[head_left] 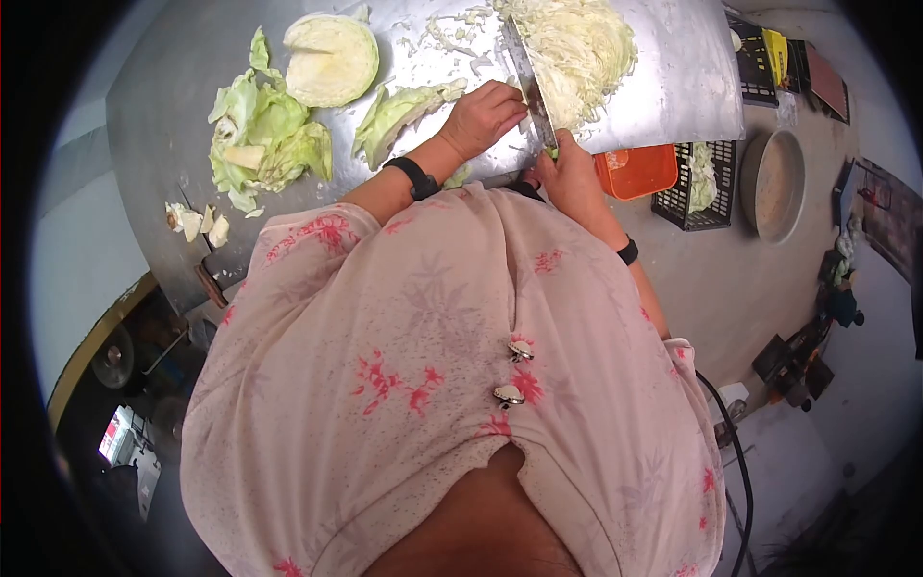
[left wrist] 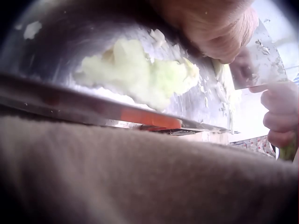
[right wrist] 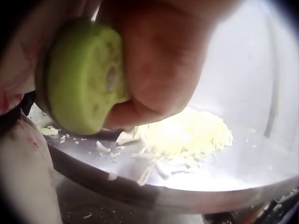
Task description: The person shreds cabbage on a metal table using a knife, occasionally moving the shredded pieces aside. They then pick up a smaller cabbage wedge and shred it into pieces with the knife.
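Observation:
My right hand (head_left: 569, 173) grips the green handle (right wrist: 84, 79) of a kitchen knife (head_left: 529, 82), its broad blade standing over the metal tabletop. Close against the blade's left face, my left hand (head_left: 484, 117) has its fingers curled over a small pale piece of cabbage (left wrist: 223, 77), mostly hidden beneath them. Shredded cabbage (head_left: 577, 58) lies heaped on the blade's other side. Left of my left hand are a loose cabbage leaf (head_left: 399, 120), a cut cabbage half (head_left: 332, 60) and a pile of outer leaves (head_left: 264, 135).
Cabbage stem chunks (head_left: 197, 223) sit at the table's left edge. Below the table's right edge are an orange basin (head_left: 639, 171), a black crate (head_left: 678, 197) with cabbage inside, and a round metal pan (head_left: 775, 188) on the floor. The table's rim (right wrist: 187, 198) runs close to my body.

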Motion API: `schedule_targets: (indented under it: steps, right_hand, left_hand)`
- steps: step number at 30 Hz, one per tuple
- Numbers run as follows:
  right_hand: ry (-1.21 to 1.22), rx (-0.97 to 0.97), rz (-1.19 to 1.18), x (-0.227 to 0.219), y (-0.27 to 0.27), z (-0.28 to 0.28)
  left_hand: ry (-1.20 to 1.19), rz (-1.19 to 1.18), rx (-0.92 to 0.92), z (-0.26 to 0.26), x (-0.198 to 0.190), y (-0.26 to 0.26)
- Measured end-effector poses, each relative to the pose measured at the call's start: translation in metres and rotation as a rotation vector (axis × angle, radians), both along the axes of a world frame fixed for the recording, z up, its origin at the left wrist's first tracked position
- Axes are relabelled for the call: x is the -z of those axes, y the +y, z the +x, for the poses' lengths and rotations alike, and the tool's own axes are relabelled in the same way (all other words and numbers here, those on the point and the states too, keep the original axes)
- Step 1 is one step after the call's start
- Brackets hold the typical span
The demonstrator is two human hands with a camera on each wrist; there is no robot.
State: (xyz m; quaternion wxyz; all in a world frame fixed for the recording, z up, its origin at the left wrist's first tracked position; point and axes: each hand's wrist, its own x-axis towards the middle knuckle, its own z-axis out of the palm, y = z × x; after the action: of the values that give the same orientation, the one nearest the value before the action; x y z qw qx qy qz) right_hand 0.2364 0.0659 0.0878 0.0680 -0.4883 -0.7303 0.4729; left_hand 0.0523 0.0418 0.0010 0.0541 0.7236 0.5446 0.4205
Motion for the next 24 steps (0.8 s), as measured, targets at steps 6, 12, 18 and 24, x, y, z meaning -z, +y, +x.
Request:
schedule_targets:
  steps: [6, 12, 18, 24]
  right_hand:
    - [-0.008, -0.062, -0.008, 0.005, 0.006, 0.001]
    - [0.033, -0.089, 0.153, 0.037, 0.015, -0.009]
    - [0.063, 0.049, 0.071, 0.037, 0.014, -0.006]
    - [0.002, 0.045, 0.0, 0.011, -0.001, 0.001]
  left_hand:
    - [0.004, 0.012, 0.014, 0.0, 0.001, 0.0]
    - [0.005, -0.002, 0.0, 0.001, 0.003, 0.001]
    - [-0.026, -0.011, -0.007, 0.001, 0.002, 0.001]
    - [-0.006, -0.006, -0.026, 0.001, 0.003, -0.002]
